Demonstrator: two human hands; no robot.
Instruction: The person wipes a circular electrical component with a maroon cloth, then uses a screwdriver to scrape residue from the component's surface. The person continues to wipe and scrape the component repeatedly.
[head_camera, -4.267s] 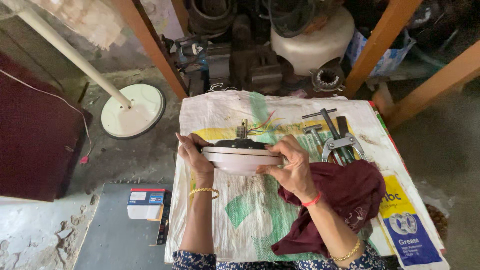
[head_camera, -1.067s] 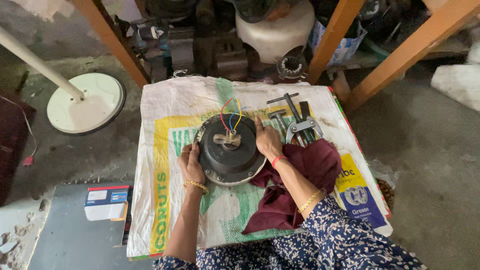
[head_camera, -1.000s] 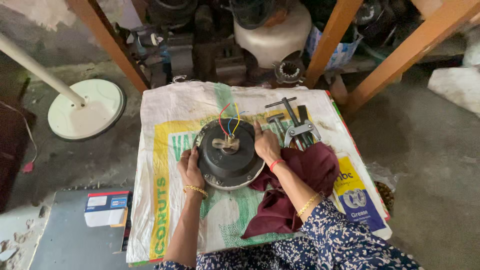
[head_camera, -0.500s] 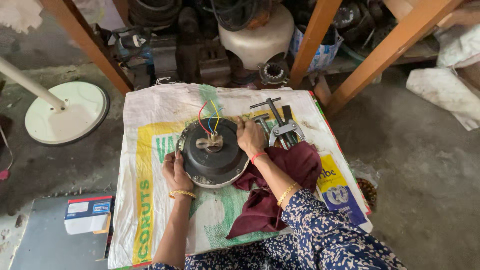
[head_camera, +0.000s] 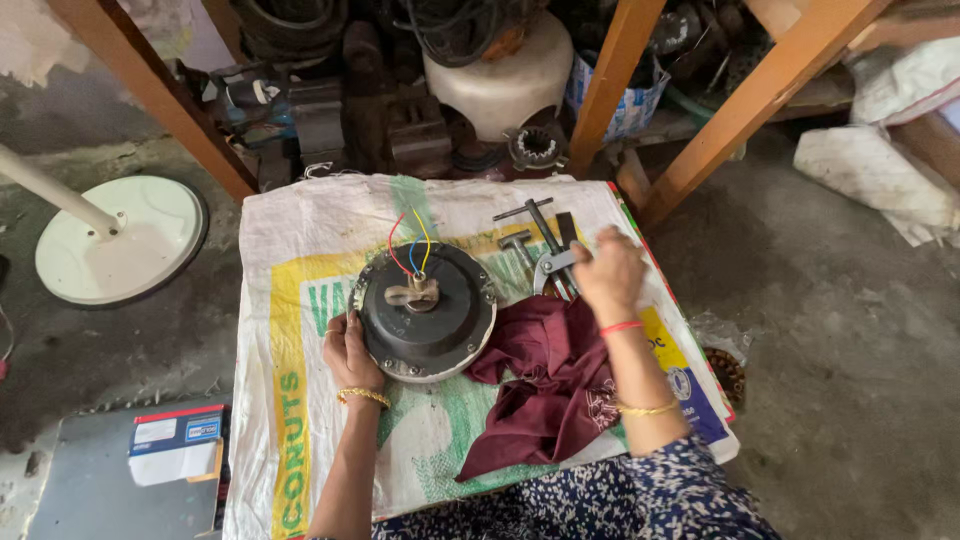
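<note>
The right hand (head_camera: 606, 272) has left the rim of the round dark motor housing (head_camera: 428, 312) and now lies over the metal puller tool (head_camera: 545, 255) near the far right corner of the woven sack (head_camera: 300, 400); its grip cannot be told. The left hand (head_camera: 348, 350) rests open against the housing's left edge. The housing sits mid-sack, coloured wires (head_camera: 410, 235) upward, the maroon cloth (head_camera: 540, 375) touching its right side.

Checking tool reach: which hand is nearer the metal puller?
Right. The right hand is at the metal puller, touching or just over its jaws; the left hand rests far across, on the round motor housing's left edge.
</note>
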